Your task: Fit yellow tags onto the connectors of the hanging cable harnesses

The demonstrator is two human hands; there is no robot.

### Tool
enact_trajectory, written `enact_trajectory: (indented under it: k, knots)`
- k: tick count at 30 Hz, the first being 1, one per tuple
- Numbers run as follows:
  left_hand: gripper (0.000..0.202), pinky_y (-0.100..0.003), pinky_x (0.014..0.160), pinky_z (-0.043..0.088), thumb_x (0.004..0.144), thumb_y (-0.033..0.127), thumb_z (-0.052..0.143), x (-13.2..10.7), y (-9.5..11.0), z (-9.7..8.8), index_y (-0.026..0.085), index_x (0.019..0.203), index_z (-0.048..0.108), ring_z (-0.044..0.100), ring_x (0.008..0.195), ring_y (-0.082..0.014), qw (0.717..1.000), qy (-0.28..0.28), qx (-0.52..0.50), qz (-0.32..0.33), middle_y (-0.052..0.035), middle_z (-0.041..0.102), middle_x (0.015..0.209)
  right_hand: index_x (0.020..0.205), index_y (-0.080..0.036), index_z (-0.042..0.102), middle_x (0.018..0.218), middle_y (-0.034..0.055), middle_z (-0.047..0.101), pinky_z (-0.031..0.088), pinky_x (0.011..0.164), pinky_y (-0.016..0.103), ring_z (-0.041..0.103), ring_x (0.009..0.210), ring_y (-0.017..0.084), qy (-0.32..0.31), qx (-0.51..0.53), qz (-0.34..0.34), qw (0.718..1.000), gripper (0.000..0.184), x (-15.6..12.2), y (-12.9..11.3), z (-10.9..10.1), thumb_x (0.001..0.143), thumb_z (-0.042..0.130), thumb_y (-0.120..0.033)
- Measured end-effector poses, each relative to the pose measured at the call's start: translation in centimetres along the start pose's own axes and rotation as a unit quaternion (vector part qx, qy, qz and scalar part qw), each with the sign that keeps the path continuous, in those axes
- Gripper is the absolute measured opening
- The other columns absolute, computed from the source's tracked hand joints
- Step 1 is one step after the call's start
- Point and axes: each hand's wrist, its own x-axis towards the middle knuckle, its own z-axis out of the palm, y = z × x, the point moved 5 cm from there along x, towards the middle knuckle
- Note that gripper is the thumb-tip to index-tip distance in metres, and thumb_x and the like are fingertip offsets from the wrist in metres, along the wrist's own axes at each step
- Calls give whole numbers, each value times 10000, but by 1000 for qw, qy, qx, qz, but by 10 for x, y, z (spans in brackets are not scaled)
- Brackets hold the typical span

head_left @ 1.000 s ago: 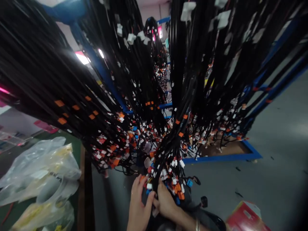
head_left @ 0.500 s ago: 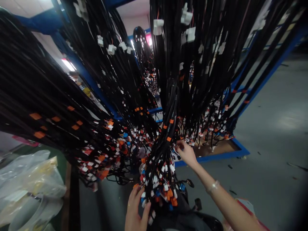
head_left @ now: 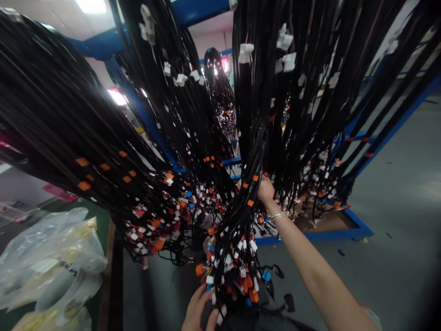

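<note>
A thick bundle of black wire harnesses (head_left: 246, 202) with orange tape marks hangs in front of me, its lower end fanning out into white, orange and blue connectors (head_left: 243, 271). My right hand (head_left: 266, 189) is against the right side of this bundle, partly behind it; its fingers are hidden by the wires. Low at the bundle's left, my left hand (head_left: 199, 310) has thumb and fingers apart, with the fingertips at the lowest connectors. Whether it touches them is hard to tell.
More harnesses (head_left: 86, 138) hang at the left and right from a blue metal frame (head_left: 360, 225). Clear plastic bags (head_left: 51, 257) lie on a green surface at lower left. Grey floor (head_left: 406, 193) shows at right, with small dark scraps.
My right hand has moved up and in behind the bundle, so its fingers no longer show. My left hand has dropped slightly lower. The view has shifted, moving the scene rightward.
</note>
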Motion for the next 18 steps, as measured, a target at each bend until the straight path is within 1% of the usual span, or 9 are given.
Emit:
enact_trajectory:
  k: [2, 4, 8, 10, 12, 13, 15, 17, 18]
  knots:
    - [294, -392, 882, 523, 773, 312, 565, 0, 0, 1, 197, 1022, 671, 611, 1054, -267, 1000, -7, -2, 0, -126, 646, 1136, 876, -158, 593, 904, 117, 656, 439, 698, 309, 607, 813, 237, -12, 11, -15, 1000, 243, -10, 10, -1, 742, 509, -343]
    - [302, -388, 891, 520, 775, 317, 566, 1, 1, 2, 199, 1031, 673, 607, 1065, -265, 1000, -20, -1, 2, -122, 643, 1148, 903, -159, 596, 860, 80, 671, 444, 683, 290, 606, 783, 214, -24, 26, -24, 999, 274, -23, 19, -4, 733, 492, -346]
    - [315, -353, 882, 530, 777, 332, 574, 5, 5, 6, 199, 1043, 678, 617, 1057, -252, 997, -71, 3, 38, -117, 649, 1149, 927, -171, 596, 830, 60, 671, 432, 658, 291, 595, 742, 207, -32, 40, -30, 998, 305, -49, 28, -16, 701, 494, -350]
    - [316, -353, 879, 533, 784, 348, 568, 4, 3, 5, 204, 1041, 680, 617, 1056, -252, 997, -65, 6, 36, -114, 649, 1150, 865, -185, 607, 775, 48, 662, 418, 636, 289, 582, 707, 206, -47, 42, -31, 998, 267, -60, 30, -26, 677, 532, -360]
    - [315, -355, 879, 534, 792, 356, 556, 2, -2, 4, 208, 1039, 683, 617, 1057, -252, 999, -50, 9, 19, -110, 651, 1147, 799, -183, 610, 706, 35, 646, 413, 609, 282, 569, 661, 196, -71, 50, -30, 996, 253, -70, 36, -34, 682, 539, -396]
    - [314, -350, 873, 537, 791, 358, 557, 1, -5, 4, 209, 1037, 685, 623, 1048, -250, 998, -53, 11, 16, -108, 657, 1139, 783, -176, 609, 664, 28, 635, 415, 588, 278, 563, 626, 189, -86, 57, -27, 994, 275, -75, 41, -36, 702, 511, -420]
    - [313, -330, 848, 550, 785, 352, 569, 0, -8, 6, 212, 1038, 687, 639, 1017, -241, 996, -80, 15, 27, -102, 670, 1114, 737, -168, 604, 600, 19, 618, 429, 565, 275, 561, 586, 181, -115, 67, -14, 991, 326, -89, 57, -37, 730, 449, -454]
    - [314, -315, 840, 553, 786, 335, 574, 2, -5, 7, 210, 1053, 681, 646, 1004, -232, 993, -105, 19, 51, -100, 673, 1110, 654, -169, 598, 570, 21, 615, 440, 567, 282, 568, 581, 188, -136, 56, 1, 989, 311, -105, 76, -32, 688, 483, -456]
    - [314, -310, 843, 551, 789, 326, 573, 3, -2, 6, 209, 1062, 677, 645, 1008, -229, 991, -112, 20, 63, -101, 670, 1116, 649, -174, 598, 564, 17, 614, 441, 566, 289, 569, 579, 195, -138, 43, 10, 989, 291, -114, 86, -29, 662, 507, -449]
